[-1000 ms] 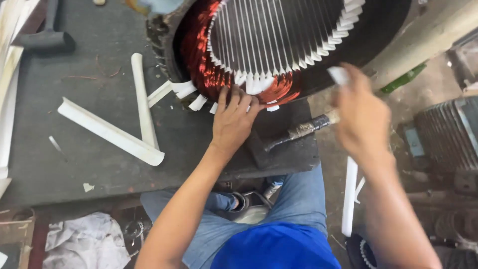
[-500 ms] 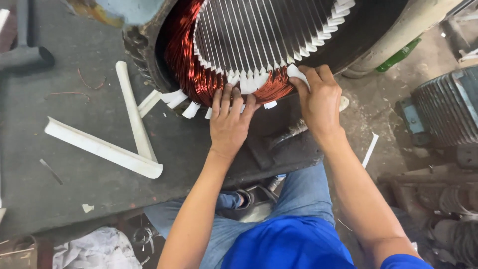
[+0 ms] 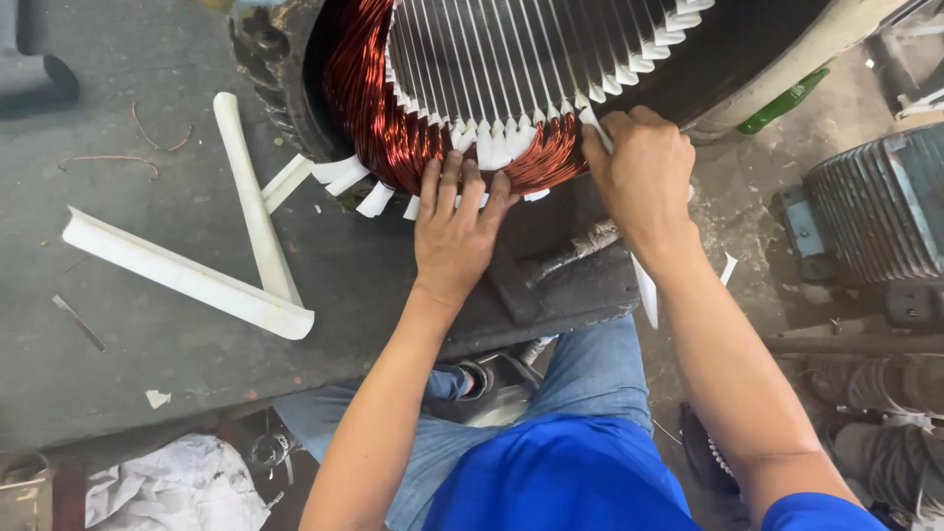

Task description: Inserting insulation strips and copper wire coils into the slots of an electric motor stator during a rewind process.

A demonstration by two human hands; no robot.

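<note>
Copper-red windings (image 3: 393, 108) fill the near end of the big motor stator (image 3: 551, 59) in your head view, and white insulating paper strips (image 3: 492, 143) stick out of its slots in a fan along the lower edge. The stator lies on its side at the far edge of the dark workbench (image 3: 147, 324), its open end turned toward you.

Your left hand (image 3: 454, 231) lies flat, palm down, fingers spread and stretched forward, with the fingertips pressing on the copper coil and the paper ends at the bottom of the bore. It holds nothing; the windings sit right under its fingertips, ahead of the palm.

Your right hand (image 3: 641, 177) is curled at the lower right of the coil, fingers pressed together around one white strip end (image 3: 590, 120) where it leaves a slot. The strip sits at the fingertips, on the left side of that hand, touching the coil. Whether it is truly pinched or only pushed, you cannot tell from here.

Just below your right wrist, a tool with a dark grip (image 3: 565, 254) lies on the bench, and a white sliver (image 3: 645, 290) hangs past the bench edge beside your forearm.

To the left, two long white folded strips (image 3: 187, 275) lie crossed on the bench, well apart from both hands. A ribbed grey motor housing (image 3: 875, 206) stands on the floor at the right.
</note>
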